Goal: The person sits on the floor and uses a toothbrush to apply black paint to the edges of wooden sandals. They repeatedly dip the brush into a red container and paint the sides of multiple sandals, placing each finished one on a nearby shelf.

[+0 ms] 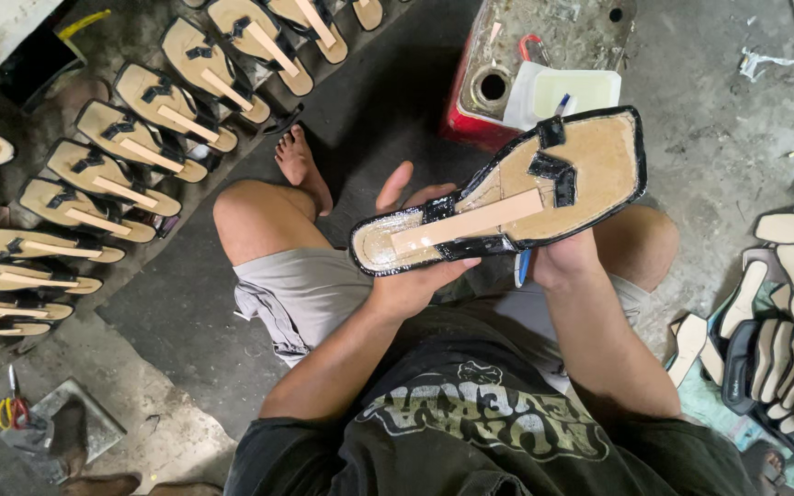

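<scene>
Above the lap: a sandal sole is held bottom-up between both hands, tilted so its tan underside faces the camera, which looks like a way to check the black edging and the pale strip stuck along its middle.
Left hand: it cups the heel end from below, thumb over the near edge and fingers spread behind, so it is gripping the sole.
Right hand: it is closed on the sole under the wide toe end; a blue-tipped tool pokes down beside it, though whether the hand holds it I cannot tell.
Sole's place: in the air over the knees, touching nothing but the two hands.
Row on the left: about fifteen like soles lie bottom-up in a curved line on the floor, each with a pale strip, spaced apart, probably so that nothing sticks together.
Pile on the right: pale and dark soles overlap in a heap; too tangled to count.
Red can: one, standing just beyond the knees, with a white tub on top, within easy reach.
Scissors: one pair, on the floor at lower left.
Bare foot: one in view, resting on the floor.
</scene>
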